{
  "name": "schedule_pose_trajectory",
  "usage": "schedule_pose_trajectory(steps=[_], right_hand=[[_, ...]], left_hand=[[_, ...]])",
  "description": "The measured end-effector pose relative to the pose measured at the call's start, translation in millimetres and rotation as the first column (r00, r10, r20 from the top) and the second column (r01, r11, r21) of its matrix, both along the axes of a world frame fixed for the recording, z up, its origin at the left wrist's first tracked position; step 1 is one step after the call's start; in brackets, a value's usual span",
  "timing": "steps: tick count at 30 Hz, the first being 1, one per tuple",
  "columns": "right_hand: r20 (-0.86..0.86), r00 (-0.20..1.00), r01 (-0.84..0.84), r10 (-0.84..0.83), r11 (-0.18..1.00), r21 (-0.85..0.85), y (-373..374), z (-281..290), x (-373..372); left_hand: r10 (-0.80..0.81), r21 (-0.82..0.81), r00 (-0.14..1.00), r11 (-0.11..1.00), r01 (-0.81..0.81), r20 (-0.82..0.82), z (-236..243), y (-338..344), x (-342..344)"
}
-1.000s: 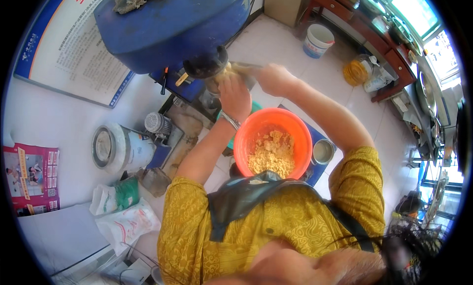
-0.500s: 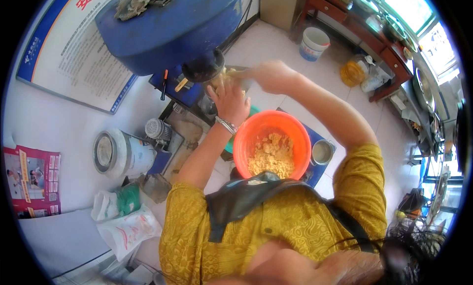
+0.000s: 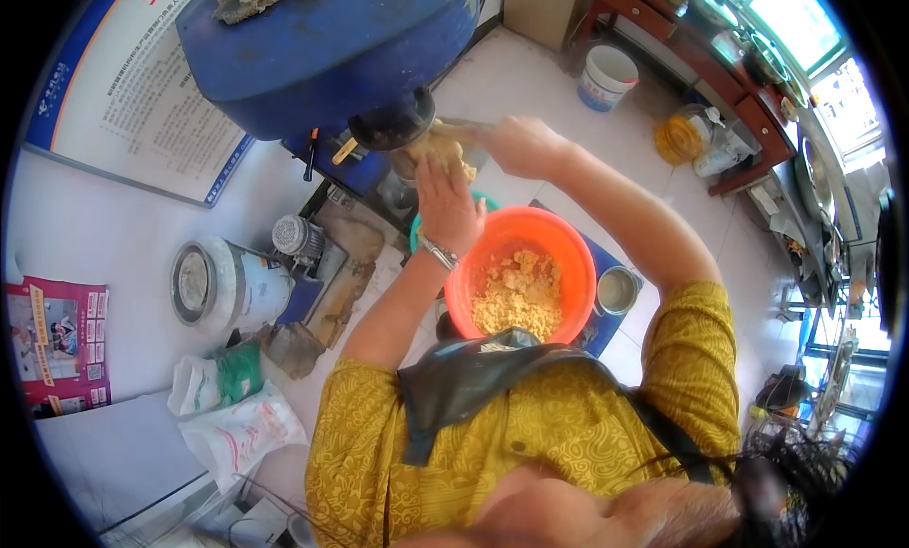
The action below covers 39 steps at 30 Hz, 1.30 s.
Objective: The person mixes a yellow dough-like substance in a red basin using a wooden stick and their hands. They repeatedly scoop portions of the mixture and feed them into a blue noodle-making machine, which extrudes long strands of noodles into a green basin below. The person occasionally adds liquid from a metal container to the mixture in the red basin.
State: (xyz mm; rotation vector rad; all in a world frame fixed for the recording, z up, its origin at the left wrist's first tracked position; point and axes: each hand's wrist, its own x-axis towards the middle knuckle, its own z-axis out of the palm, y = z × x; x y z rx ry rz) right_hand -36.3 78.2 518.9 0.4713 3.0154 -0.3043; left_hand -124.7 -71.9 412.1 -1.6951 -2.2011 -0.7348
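My left hand (image 3: 448,206) rests with fingers stretched out on yellowish doughy material (image 3: 464,171) at the black spout (image 3: 391,122) of a blue machine (image 3: 322,46). My right hand (image 3: 530,149) is closed round a long, tan-coated tool (image 3: 466,132) reaching toward that spout; its far end is hard to make out. Below both hands sits an orange bowl (image 3: 459,288) of crumbly yellow mixture (image 3: 516,302), overlapping a teal bowl (image 3: 417,230). A metal cup (image 3: 617,291) stands at the orange bowl's right.
At left are a metal bucket (image 3: 241,288), a motor (image 3: 295,236), sacks (image 3: 241,430) and a wall board (image 3: 104,84). A white bucket (image 3: 606,79), a yellow jug (image 3: 677,136) and a wooden desk (image 3: 720,70) with pans are at upper right.
My left hand is slightly lower than a second ago; its fingers spread half a second ago and are now closer together. My right hand has shifted slightly up and left.
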Motion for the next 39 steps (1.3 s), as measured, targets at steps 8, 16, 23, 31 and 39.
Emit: schedule_pose_trajectory(steps=[8, 16, 23, 31, 39], right_hand=[[0.046, 0.994, -0.107, 0.102, 0.985, 0.133, 2.1, -9.1, -23.5], [0.016, 0.999, -0.048, 0.046, 0.991, 0.121, 0.8, 31.1, 25.5], [0.127, 0.991, -0.052, 0.038, 0.993, 0.103, -26.2, 42.4, 48.3], [0.089, 0.994, -0.075, 0.058, 0.977, 0.201, -30.2, 16.9, 27.4], [0.092, 0.996, -0.027, 0.009, 0.98, 0.199, -26.2, 4.5, 18.7]], left_hand=[[-0.013, -0.055, 0.992, 0.998, 0.006, -0.126, 0.4, 6.6, -2.1], [-0.008, -0.132, 0.986, 0.991, -0.014, -0.164, -5.4, 5.1, -27.7], [0.001, 0.026, 0.983, 1.0, 0.004, -0.181, -12.0, 7.5, -24.2], [0.001, 0.104, 0.979, 0.994, 0.021, -0.202, -21.9, 12.8, -28.5], [0.01, 0.068, 0.976, 0.998, 0.005, -0.219, -15.7, 10.9, -25.7]])
